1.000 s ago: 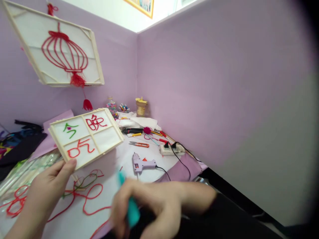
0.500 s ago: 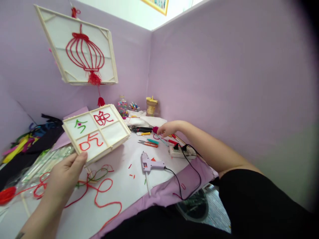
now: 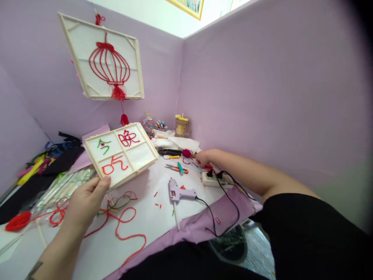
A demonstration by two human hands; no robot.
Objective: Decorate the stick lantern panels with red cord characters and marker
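Observation:
My left hand [image 3: 89, 198] pinches the near lower corner of a stick-framed lantern box [image 3: 136, 155], holding it tilted above the table. Its white face is split into four panes; three carry yarn characters in green, dark red and orange-red, and the lower right pane is plain. At the back right, by the wall, my right hand [image 3: 204, 157] reaches down with curled fingers among small tools; what they hold is hidden. Just left of it lies a dark red yarn ball [image 3: 187, 153]. Thread snips [image 3: 175, 168] with a teal piece [image 3: 180, 167] across them lie nearer.
A glue gun [image 3: 181, 193] lies mid-table, its cord running to a power strip [image 3: 215, 179]. Loose red yarn [image 3: 131, 236] trails across the front left. Pliers [image 3: 170, 152] and a yellow-lidded cup [image 3: 181, 125] are behind. A larger lantern [image 3: 112, 66] hangs at upper left.
My right hand has moved off the dark red yarn ball, toward the right. The teal piece has turned and now lies across the snips. The view has shifted slightly; my left hand still holds the lantern.

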